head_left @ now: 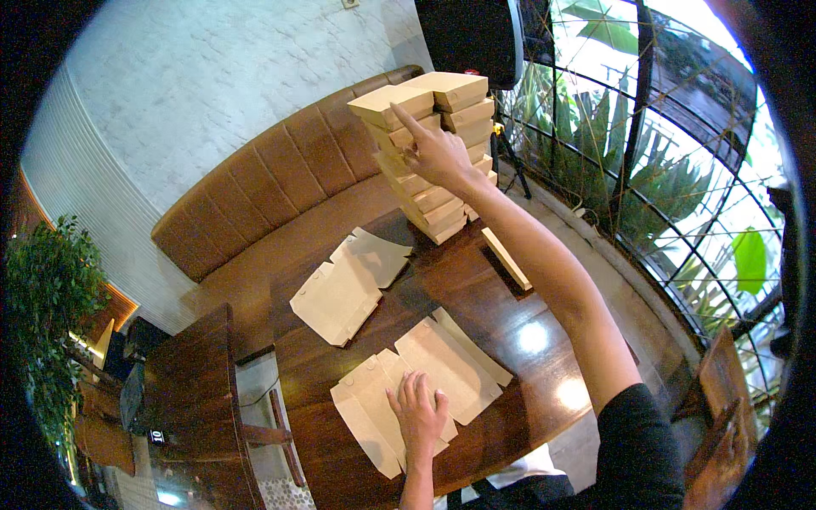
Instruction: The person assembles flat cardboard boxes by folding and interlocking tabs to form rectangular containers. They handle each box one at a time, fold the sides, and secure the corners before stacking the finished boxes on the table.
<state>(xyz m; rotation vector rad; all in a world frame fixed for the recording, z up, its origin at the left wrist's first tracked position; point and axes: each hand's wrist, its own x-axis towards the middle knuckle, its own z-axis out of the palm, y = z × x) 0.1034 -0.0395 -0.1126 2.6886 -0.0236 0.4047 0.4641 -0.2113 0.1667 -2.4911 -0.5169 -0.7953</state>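
On the near flat cardboard box blank, my left hand lies with its fingers spread, pressing nothing but the sheet beneath it. My right arm reaches far forward to a tall stack of folded brown cardboard boxes. There my right hand is against the near left side of the upper boxes, its index finger stretched toward the top one and the other fingers partly bent. Nothing shows in its grasp. The stack stands in two columns side by side. A second unfolded blank lies beyond the near one.
Everything rests on a dark glossy wooden table. A single slim closed box lies right of the stack, partly behind my right forearm. A brown padded bench runs along the back wall. Another wooden table stands left; a barred window is right.
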